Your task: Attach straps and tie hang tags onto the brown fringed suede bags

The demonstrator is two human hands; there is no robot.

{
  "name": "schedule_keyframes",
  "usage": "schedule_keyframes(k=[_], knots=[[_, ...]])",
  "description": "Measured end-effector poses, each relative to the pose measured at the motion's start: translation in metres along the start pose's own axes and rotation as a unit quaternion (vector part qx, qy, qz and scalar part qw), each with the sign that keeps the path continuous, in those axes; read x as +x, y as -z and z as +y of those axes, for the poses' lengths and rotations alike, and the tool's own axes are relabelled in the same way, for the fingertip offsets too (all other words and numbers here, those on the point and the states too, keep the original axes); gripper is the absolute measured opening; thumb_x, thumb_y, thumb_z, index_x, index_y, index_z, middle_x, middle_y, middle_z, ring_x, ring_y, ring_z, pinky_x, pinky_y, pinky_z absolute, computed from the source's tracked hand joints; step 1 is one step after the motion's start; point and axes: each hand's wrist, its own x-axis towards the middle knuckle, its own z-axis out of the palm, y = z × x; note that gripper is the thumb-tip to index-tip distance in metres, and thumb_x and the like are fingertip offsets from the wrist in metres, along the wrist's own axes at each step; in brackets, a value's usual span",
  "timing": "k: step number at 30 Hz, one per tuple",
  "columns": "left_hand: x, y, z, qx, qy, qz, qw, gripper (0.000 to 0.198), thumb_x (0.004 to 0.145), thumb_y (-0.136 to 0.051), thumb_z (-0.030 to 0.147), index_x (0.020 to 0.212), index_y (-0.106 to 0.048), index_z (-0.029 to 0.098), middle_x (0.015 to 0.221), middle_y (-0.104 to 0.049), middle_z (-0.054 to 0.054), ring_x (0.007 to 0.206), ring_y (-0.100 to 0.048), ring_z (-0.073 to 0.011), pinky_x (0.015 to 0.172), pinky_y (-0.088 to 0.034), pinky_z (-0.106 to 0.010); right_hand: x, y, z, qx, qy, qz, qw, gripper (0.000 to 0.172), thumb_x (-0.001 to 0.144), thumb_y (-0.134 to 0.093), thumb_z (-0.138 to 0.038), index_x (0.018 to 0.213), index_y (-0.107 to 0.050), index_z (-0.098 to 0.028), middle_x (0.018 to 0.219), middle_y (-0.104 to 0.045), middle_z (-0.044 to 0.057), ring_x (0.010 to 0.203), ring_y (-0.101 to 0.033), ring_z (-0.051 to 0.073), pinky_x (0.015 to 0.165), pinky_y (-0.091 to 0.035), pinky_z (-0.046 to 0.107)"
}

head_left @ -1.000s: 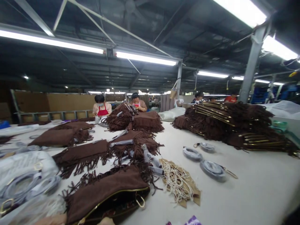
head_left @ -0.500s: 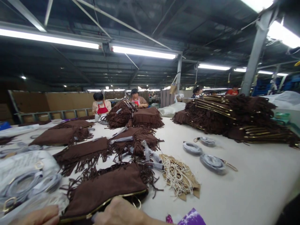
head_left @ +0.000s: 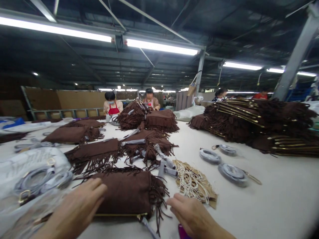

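A dark brown fringed bag (head_left: 126, 192) lies flat in front of me, its gold zipper along the near edge, with the puller at the right end. My left hand (head_left: 81, 204) rests its outstretched fingers on the bag's left side. My right hand (head_left: 191, 212) is open just right of the fringe, holding nothing, its fingers slightly bent. A grey plastic-wrapped strip (head_left: 149, 229) hangs from the zipper's right end. Just beyond my right hand lies a pile of brown tags with white strings (head_left: 193, 181). A purple item (head_left: 183, 231) shows partly under that hand.
Wrapped coiled straps (head_left: 233, 174) lie at right, more straps (head_left: 37, 181) on plastic at left. Other fringed bags (head_left: 94, 151) lie beyond mine. A tall bag stack (head_left: 234, 122) stands at the back right. Co-workers (head_left: 113, 106) in red aprons are across the table (head_left: 279, 192).
The zipper's gap at the right end has closed. Both hands have let go of the zipper edge; the left moved onto the bag, the right moved to its right side. The bag lies straighter.
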Motion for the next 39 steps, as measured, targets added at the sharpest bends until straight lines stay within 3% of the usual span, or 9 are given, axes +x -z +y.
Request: schedule_keyframes(k=[4, 7, 12, 20, 24, 28, 34, 37, 39], knots=[[0.025, -0.013, 0.071, -0.059, -0.135, -0.058, 0.987, 0.024, 0.084, -0.046, 0.013, 0.101, -0.058, 0.023, 0.109, -0.060, -0.006, 0.101, -0.054, -0.0228, 0.090, -0.044, -0.034, 0.006, -0.012, -0.018, 0.056, -0.053, 0.014, 0.997, 0.025, 0.094, -0.050, -0.037, 0.077, -0.057, -0.021, 0.068, -0.068, -0.001, 0.061, -0.066, 0.015, 0.053, -0.038, 0.023], [0.036, -0.032, 0.086, -0.032, -0.177, -0.045, 0.983, 0.054, 0.073, -0.056, 0.009, 0.125, -0.050, 0.023, 0.129, -0.051, -0.010, 0.117, -0.046, -0.0280, 0.104, -0.038, -0.044, 0.011, -0.049, -0.039, -0.020, 0.005, 0.040, 0.999, 0.049, 0.083, -0.053, -0.069, 0.071, -0.053, -0.021, 0.061, -0.067, 0.002, 0.049, -0.063, 0.018, 0.044, -0.033, 0.026], [0.048, -0.053, 0.079, 0.053, -0.161, -0.047, 0.984, 0.030, 0.084, -0.047, 0.006, 0.109, -0.058, 0.018, 0.117, -0.057, -0.011, 0.106, -0.051, -0.0299, 0.093, -0.044, -0.049, 0.012, -0.088, -0.045, -0.102, 0.045, 0.046, 0.993, 0.025, 0.091, -0.056, -0.032, 0.070, -0.053, -0.020, 0.057, -0.066, 0.002, 0.047, -0.063, 0.017, 0.042, -0.031, 0.025], [0.045, -0.043, 0.078, -0.021, -0.162, -0.072, 0.984, 0.011, 0.084, -0.063, 0.017, 0.095, -0.062, 0.020, 0.109, -0.058, -0.007, 0.103, -0.051, -0.0269, 0.092, -0.042, -0.043, 0.014, -0.008, -0.009, 0.002, -0.082, -0.181, 0.980, 0.017, 0.087, -0.063, -0.029, 0.071, -0.067, -0.023, 0.070, -0.075, 0.000, 0.063, -0.070, 0.019, 0.046, -0.025, 0.026], [0.057, -0.024, 0.099, -0.150, -0.204, -0.083, 0.964, 0.010, 0.090, -0.056, 0.021, 0.082, -0.062, 0.021, 0.101, -0.057, -0.002, 0.095, -0.051, -0.0189, 0.087, -0.041, -0.031, 0.028, 0.001, -0.008, 0.100, -0.202, -0.079, 0.971, 0.025, 0.087, -0.057, -0.033, 0.108, -0.065, -0.023, 0.104, -0.071, 0.005, 0.088, -0.068, 0.022, 0.072, -0.047, 0.029], [0.080, -0.038, 0.108, -0.225, -0.188, -0.092, 0.952, 0.023, 0.089, -0.046, 0.012, 0.071, -0.060, 0.017, 0.094, -0.056, -0.004, 0.091, -0.052, -0.0179, 0.081, -0.042, -0.028, 0.042, -0.009, -0.009, 0.101, -0.181, -0.117, 0.971, 0.085, 0.068, -0.068, -0.029, 0.145, -0.035, -0.016, 0.128, -0.061, 0.015, 0.104, -0.065, 0.030, 0.085, -0.051, 0.037], [0.091, -0.067, 0.089, -0.444, -0.157, -0.038, 0.882, 0.030, 0.066, -0.043, -0.001, 0.073, -0.067, 0.016, 0.088, -0.051, -0.003, 0.087, -0.052, -0.0142, 0.080, -0.042, -0.023, 0.101, 0.010, 0.012, -0.022, -0.167, -0.090, 0.981, 0.047, 0.084, -0.049, -0.007, 0.129, -0.053, -0.021, 0.114, -0.067, 0.012, 0.094, -0.067, 0.025, 0.077, -0.050, 0.032], [0.085, -0.068, 0.088, -0.382, -0.192, -0.050, 0.902, 0.036, 0.069, -0.043, 0.001, 0.077, -0.072, 0.019, 0.089, -0.052, -0.004, 0.088, -0.051, -0.0151, 0.079, -0.041, -0.024, 0.130, 0.036, 0.024, -0.037, -0.208, 0.003, 0.977, 0.045, 0.095, -0.042, -0.016, 0.140, -0.040, -0.018, 0.141, -0.046, 0.019, 0.114, -0.056, 0.027, 0.089, -0.046, 0.035], [0.082, -0.069, 0.093, -0.305, -0.194, -0.052, 0.931, 0.034, 0.074, -0.042, 0.004, 0.075, -0.072, 0.020, 0.089, -0.054, -0.005, 0.087, -0.051, -0.0168, 0.076, -0.041, -0.025, 0.132, 0.049, 0.025, -0.024, -0.212, 0.008, 0.977, 0.031, 0.097, -0.041, -0.021, 0.124, -0.055, -0.017, 0.124, -0.060, 0.015, 0.106, -0.059, 0.024, 0.085, -0.046, 0.032]])
